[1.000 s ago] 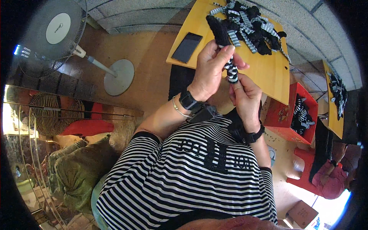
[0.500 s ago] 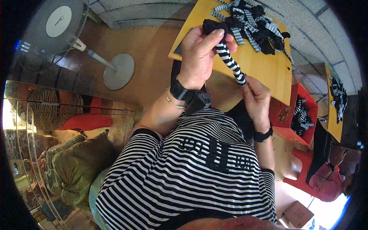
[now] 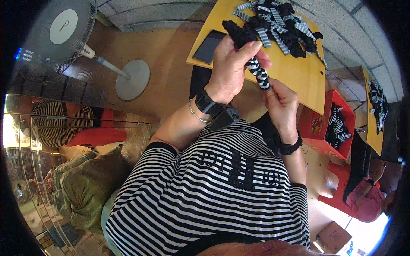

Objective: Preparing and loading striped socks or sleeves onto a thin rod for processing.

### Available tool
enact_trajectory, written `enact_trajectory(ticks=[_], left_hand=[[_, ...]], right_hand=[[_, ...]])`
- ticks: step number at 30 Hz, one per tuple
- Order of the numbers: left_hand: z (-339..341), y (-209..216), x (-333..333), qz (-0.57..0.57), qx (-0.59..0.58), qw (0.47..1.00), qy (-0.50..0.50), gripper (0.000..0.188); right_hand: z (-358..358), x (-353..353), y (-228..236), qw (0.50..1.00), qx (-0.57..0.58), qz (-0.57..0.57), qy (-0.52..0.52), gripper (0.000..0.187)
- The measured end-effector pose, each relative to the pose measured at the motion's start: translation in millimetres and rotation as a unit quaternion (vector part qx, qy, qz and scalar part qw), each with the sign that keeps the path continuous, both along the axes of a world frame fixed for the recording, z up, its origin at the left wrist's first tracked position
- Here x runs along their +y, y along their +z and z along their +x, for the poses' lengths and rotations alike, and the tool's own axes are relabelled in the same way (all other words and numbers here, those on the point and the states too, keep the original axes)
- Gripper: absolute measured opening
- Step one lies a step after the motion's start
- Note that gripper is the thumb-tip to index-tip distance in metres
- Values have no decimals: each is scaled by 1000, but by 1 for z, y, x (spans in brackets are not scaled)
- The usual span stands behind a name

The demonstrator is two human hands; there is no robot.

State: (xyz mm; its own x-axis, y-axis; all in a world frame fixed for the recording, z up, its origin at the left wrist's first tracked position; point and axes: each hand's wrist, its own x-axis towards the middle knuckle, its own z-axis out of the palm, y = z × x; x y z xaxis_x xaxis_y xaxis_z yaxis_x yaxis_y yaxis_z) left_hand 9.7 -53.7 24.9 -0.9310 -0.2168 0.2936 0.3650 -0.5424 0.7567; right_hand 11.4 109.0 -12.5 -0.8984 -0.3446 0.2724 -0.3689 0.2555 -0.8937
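Observation:
Between my hands is a narrow knitted tube (image 3: 259,73), sock-like, with black and white stripes and a fuzzy black end (image 3: 235,33). My left hand (image 3: 232,64) grips it near the fuzzy part, thumb on top, with the black end sticking out beyond the fingers. At the striped tip, my right hand (image 3: 282,102) pinches the tube between thumb and fingers. The stripes look bunched and twisted. Beyond my hands, a pile of similar striped and black knit pieces (image 3: 279,36) lies on the yellow table (image 3: 294,77).
A dark flat object (image 3: 209,46) rests on the table's left edge. Right of the table stands a red box (image 3: 314,126) holding striped knit pieces (image 3: 338,128). A standing fan (image 3: 132,80) is at the left, above stuffed sacks (image 3: 92,187). Another yellow table (image 3: 372,115) stands far right.
My hands have come closer together, and the striped stretch between them is shorter and more bunched. My left hand has shifted slightly right, and my right hand slightly left.

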Motion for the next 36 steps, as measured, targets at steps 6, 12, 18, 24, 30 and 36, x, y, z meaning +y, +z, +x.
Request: enact_trajectory(ticks=[6, 12, 18, 24, 30, 36], left_hand=[[-3, 2, -9, 56, -8, 997, 49, 16], [-9, -9, -11, 22, 10, 990, 136, 15], [-6, -10, 6, 20, -2, 989, 147, 12], [2, -17, 13, 22, -21, 998, 56, 14], [1, -21, 2, 19, 6, 999, 50, 20], [-3, -11, -19, 69, 21, 994, 80, 25]], right_hand=[[4, 2, 4, 999, -48, 8, 11, 16], [10, 3, 11, 986, 146, 79, -12, 12], [16, -5, 22, 973, 188, 132, -27, 26], [3, -13, -2, 990, 133, 47, 2, 19], [-2, -11, -11, 998, -35, -14, 48, 16], [0, -8, -16, 998, -38, -18, 52, 15]])
